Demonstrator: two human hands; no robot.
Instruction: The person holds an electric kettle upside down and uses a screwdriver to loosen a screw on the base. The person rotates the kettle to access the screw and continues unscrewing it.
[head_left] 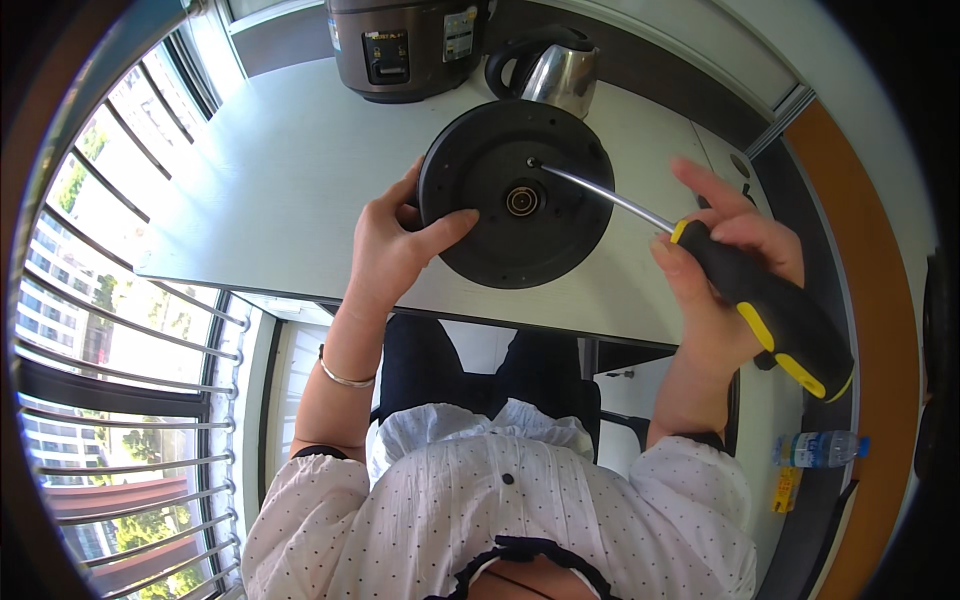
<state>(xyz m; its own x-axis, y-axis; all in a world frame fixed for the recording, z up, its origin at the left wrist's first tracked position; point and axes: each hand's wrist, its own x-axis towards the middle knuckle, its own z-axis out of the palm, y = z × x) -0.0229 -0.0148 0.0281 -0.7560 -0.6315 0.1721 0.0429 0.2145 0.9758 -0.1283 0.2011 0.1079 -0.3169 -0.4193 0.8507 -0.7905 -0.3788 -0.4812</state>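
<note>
My left hand (pixel 395 240) holds a black round kettle base (pixel 510 250) tilted up by its left edge, the thumb lying on its face. Copper-coloured rings show inside the connector (pixel 522 201) in the middle of the base. In my right hand (pixel 715 305) is a screwdriver (pixel 770 298) with a black and yellow handle, gripped between thumb and fingers while the index finger lifts away. Its metal shaft runs leftward to the base, where the tip meets a small screw (pixel 533 162) above the connector. Whether the tip sits in the screw's head I cannot tell.
Behind the base stands a steel electric kettle (pixel 562 80) with a black handle. A dark brown cooker (pixel 405 50) is at the back left of the white table (pixel 270 180). Barred windows line the left. Bottles (pixel 822 449) lie at the lower right.
</note>
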